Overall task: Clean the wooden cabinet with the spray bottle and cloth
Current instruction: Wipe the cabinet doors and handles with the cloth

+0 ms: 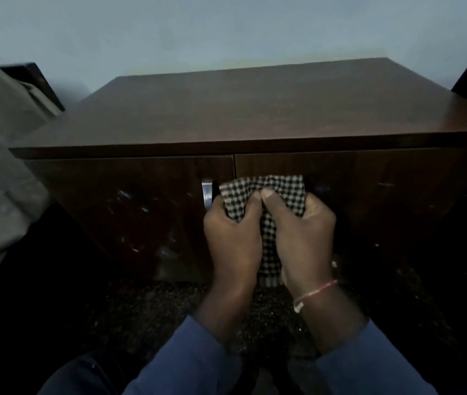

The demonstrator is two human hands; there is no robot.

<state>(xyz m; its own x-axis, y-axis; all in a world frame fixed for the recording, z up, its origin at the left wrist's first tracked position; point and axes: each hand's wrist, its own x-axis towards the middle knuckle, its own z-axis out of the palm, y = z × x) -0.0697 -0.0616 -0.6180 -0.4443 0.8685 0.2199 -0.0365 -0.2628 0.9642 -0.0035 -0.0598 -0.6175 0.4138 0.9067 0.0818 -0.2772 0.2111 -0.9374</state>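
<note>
Checked black-and-white cloth (263, 195) is bunched between both hands, which sit side by side, thumbs meeting on top. The left hand (233, 232) and right hand (300, 232) each grip a fold, probably gathering the cloth into a pad for wiping. Just beyond the knuckles stand the cabinet (255, 109) doors, dark glossy wood veneer with glints; its flat matte top stretches further off. A metal handle (206, 193) shines just left of the left hand. No spray bottle shows. Speckled dark floor lies under the wrists.
</note>
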